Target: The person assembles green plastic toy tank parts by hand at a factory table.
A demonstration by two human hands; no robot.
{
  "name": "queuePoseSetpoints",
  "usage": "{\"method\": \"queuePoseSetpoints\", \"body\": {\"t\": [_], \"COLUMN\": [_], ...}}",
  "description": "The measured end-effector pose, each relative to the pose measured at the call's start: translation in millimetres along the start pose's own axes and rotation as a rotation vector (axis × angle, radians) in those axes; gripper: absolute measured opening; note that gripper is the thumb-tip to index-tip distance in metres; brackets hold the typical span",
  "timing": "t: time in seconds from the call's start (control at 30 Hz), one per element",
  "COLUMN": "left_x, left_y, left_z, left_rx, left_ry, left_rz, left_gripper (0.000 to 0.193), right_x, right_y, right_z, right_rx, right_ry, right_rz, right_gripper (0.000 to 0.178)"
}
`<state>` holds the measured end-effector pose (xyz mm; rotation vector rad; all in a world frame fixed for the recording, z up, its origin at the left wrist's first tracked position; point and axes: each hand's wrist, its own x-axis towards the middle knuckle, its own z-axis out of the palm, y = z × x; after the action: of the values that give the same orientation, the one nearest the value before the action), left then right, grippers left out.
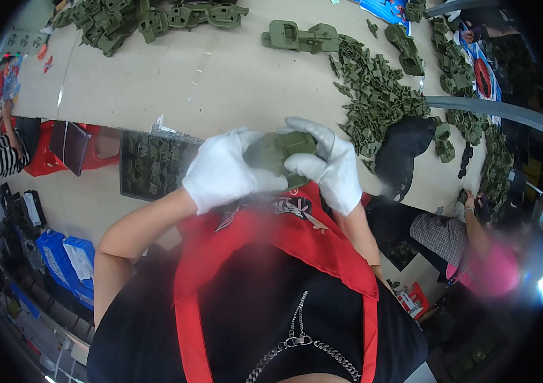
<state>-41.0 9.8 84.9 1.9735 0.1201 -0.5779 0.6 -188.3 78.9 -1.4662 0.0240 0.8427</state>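
White-gloved, my left hand (223, 167) grips one side of an olive-green plastic toy vehicle body (271, 152). My right hand (335, 167) closes on its other side, with the thumb and fingers round the edge. The piece is held up in front of my red apron, near the table's front edge. A blur over the picture hides its finer shape. Farther off on the table (156, 83) lie two joined green vehicle pieces (300, 38) and a heap of small green parts (373, 96).
More green vehicle bodies (109, 22) are piled at the far left. A black cloth-like thing (402, 156) lies right of my hands. Below the table edge stands a dark crate (150, 166) of green parts. One person (3, 150) works at left, another (482, 255) at right.
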Motion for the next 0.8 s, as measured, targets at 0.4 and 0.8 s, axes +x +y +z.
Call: {"method": "queuePoseSetpoints", "body": {"t": [0.4, 0.8], "left_x": [10, 30], "left_y": [2, -3], "left_z": [-7, 17], "left_rx": [-0.171, 0.167], "left_ry": [-0.119, 0.271], "left_rz": [0.066, 0.157], "left_gripper": [0.075, 0.090], "right_x": [0, 37], "right_y": [-12, -34], "right_z": [-5, -10], "right_rx": [-0.182, -0.643], "right_ry": [0.006, 0.638], "right_rz": [-0.143, -0.458], "right_gripper": [0.066, 0.057]}}
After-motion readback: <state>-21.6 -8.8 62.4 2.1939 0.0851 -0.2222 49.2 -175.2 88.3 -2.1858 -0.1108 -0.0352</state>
